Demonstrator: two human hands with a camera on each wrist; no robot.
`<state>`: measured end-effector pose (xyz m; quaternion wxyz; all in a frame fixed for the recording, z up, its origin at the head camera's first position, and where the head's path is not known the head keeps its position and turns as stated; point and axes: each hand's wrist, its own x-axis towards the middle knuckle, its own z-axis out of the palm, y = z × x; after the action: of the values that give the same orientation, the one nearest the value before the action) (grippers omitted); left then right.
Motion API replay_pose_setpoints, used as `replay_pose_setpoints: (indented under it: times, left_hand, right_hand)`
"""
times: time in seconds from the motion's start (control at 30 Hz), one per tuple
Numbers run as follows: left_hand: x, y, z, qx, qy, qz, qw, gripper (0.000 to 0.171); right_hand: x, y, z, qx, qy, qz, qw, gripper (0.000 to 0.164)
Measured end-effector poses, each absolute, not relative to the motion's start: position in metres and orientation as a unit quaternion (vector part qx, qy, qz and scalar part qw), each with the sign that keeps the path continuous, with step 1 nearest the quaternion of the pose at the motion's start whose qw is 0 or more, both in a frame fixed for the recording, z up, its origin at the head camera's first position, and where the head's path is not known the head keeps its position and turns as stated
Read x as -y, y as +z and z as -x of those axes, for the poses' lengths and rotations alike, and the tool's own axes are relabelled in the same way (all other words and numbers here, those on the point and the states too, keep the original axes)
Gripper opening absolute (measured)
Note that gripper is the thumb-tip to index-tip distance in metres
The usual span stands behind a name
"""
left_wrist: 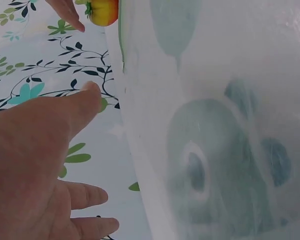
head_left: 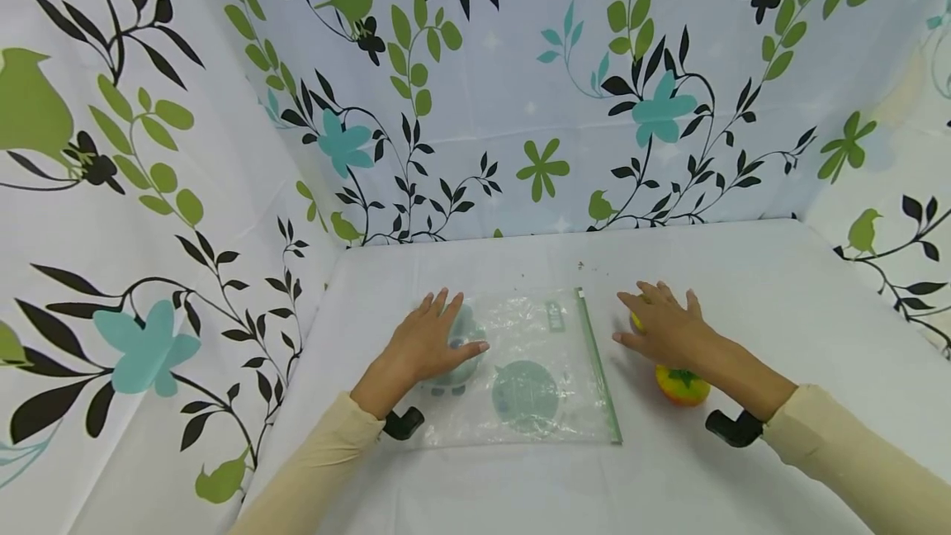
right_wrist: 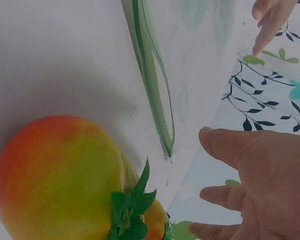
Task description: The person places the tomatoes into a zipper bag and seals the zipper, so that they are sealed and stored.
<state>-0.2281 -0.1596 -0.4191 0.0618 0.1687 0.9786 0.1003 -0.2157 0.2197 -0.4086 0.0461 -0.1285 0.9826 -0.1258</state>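
Note:
A clear zip bag (head_left: 475, 426) with pale teal animal prints lies flat, its green zip edge (head_left: 600, 366) toward the right. Over its left part my left hand (head_left: 425, 340) is spread, fingers extended and thumb pointing right. My right hand (head_left: 672, 330) hovers to the right of the bag, palm down with fingers apart. Just below that hand sits a yellow-orange fruit (head_left: 682, 388) with a green leafy top, seen large in the right wrist view (right_wrist: 60, 175). A second such fruit (right_wrist: 155, 220) is behind it, mostly hidden by the right hand in the head view.
A white-covered table (head_left: 520, 490) carries everything. Patterned cloth (head_left: 475, 106) with leaves and birds hangs behind it and on both sides. Small dark specks (head_left: 581, 265) dot the table past the bag. In the right wrist view, the zip edge gapes in a narrow loop.

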Motion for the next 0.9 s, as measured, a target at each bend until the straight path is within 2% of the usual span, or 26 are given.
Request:
replay_pose_setpoints:
  times: [0.33,0.7,0.9]
  left_hand:
    - [0.135,-0.423,0.225,-0.959,0.178,-0.203,0.085,0.074]
    - [0.099,-0.432,0.223,-0.951,0.152,-0.24,0.122,0.067]
    - [0.074,-0.443,0.222,-0.947,0.118,-0.27,0.131,0.062]
  right_hand:
    - [-0.214,-0.423,0.207,-0.98,-0.083,0.173,0.051,0.058]
    - [-0.202,-0.435,0.2,-0.977,-0.032,0.204,0.042,0.06]
    - [-0.196,-0.434,0.201,-0.975,-0.047,0.205,0.069,0.06]
